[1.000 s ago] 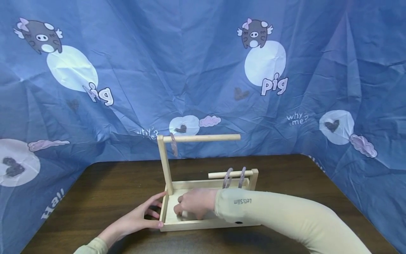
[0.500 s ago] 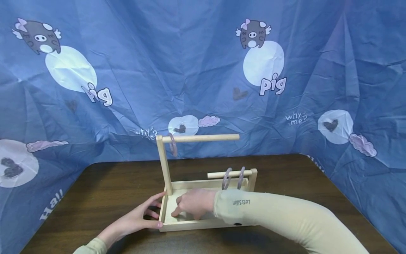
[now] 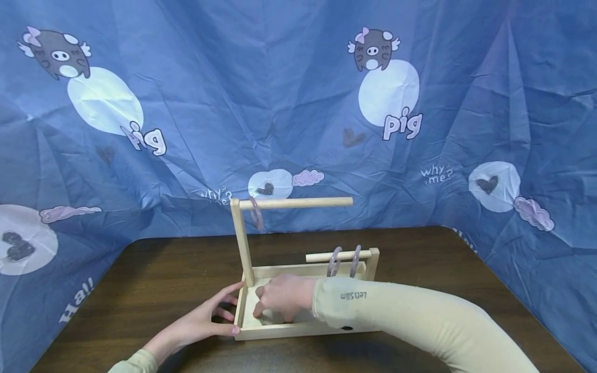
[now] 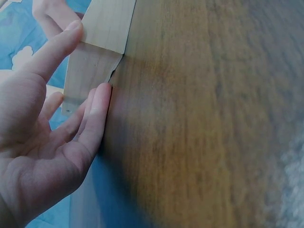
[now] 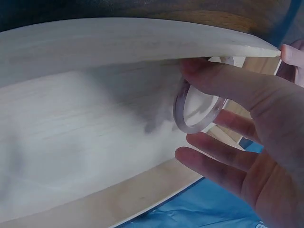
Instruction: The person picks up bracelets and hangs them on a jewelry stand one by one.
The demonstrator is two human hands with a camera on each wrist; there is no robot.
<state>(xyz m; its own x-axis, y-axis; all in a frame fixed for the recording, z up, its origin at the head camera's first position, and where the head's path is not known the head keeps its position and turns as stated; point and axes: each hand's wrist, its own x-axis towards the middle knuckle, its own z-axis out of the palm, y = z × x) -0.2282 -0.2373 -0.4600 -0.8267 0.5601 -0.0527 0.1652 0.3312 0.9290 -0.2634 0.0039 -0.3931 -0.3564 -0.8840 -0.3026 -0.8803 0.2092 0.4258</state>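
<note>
My right hand reaches into the tray of a wooden jewelry stand. Its thumb and forefinger pinch a pale purple bangle, seen in the right wrist view tilted over the tray floor; the other fingers extend beside it. In the head view that bangle is hidden behind the hand. My left hand holds the tray's left end, thumb at the near corner, forefinger at the far one. One bangle hangs on the tall bar, near its post. Two more, a bangle and another bangle, hang on the short bar.
The stand rests on a dark wood table. Its tall post rises at the left and a short post at the right. Behind the table hangs a blue printed cloth. My right sleeve crosses the tray's right part.
My right hand's fingers have shifted slightly inside the tray, the forefinger stretching out and then drawing back a little. The left hand, the stand and the hanging bangles keep their places.
</note>
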